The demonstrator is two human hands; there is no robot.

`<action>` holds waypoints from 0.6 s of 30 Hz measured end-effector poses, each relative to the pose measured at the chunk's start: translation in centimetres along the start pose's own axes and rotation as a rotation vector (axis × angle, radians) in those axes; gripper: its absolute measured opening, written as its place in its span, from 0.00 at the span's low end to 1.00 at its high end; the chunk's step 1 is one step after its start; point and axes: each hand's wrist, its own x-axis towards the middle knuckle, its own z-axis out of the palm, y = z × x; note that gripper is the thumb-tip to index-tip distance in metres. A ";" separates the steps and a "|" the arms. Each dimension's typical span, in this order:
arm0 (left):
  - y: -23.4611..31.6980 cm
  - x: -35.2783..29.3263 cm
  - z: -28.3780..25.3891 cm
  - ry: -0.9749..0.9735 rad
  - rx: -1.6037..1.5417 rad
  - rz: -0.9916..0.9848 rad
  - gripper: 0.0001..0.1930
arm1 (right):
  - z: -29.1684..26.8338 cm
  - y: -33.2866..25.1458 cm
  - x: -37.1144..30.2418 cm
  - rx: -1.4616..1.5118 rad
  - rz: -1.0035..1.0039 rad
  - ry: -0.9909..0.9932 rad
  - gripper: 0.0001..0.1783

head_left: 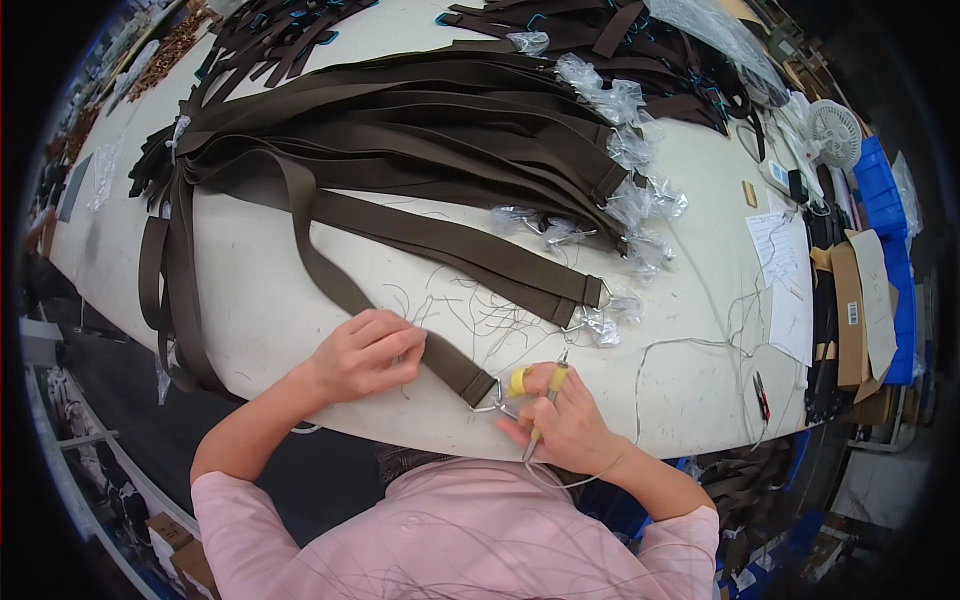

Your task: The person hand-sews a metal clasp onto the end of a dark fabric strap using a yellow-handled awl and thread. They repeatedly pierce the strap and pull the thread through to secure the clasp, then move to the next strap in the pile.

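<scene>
1. Here, the left hand [368,355] lies over a dark brown strap [455,368] at the near edge of the white table [700,410], its fingers curled close together; I cannot tell whether they grip the webbing.
2. The right hand [572,418] is closed around a yellow pen-shaped tool [558,376], whose thin tip points toward the far side. A yellow band [518,381] wraps one finger of this hand.
3. The strap comes from the left, bends toward the near side, passes beneath the left hand and ends just left of the right hand. At that end sits a metal ring [499,391], close to the right fingers.
4. Beyond the hands, two more straps [450,247] slant across the table toward the right, with metal fittings at their ends. Loose threads [480,312] are scattered between them and the strap.
5. Farther away lies a large strap bundle [400,130], gathered at the left; clear plastic wrapping [630,150] covers fittings at its right ends.
6. At the far side is another pile of straps [685,70] with turquoise pieces.
7. On the right are small snips [762,397], paper sheets [785,255], a white fan [836,132] and a cardboard box [850,318].
</scene>
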 end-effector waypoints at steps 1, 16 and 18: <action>-0.3 0.6 0.3 -0.078 0.034 -0.032 0.13 | -0.3 0.5 0.7 -0.094 -0.046 0.011 0.18; 2.2 6.2 3.9 -0.217 -0.868 -0.726 0.14 | -3.5 3.5 2.0 -0.185 0.008 0.161 0.14; 1.8 6.5 3.7 -0.242 -0.891 -0.722 0.13 | -4.1 3.6 2.5 -0.118 0.017 0.279 0.22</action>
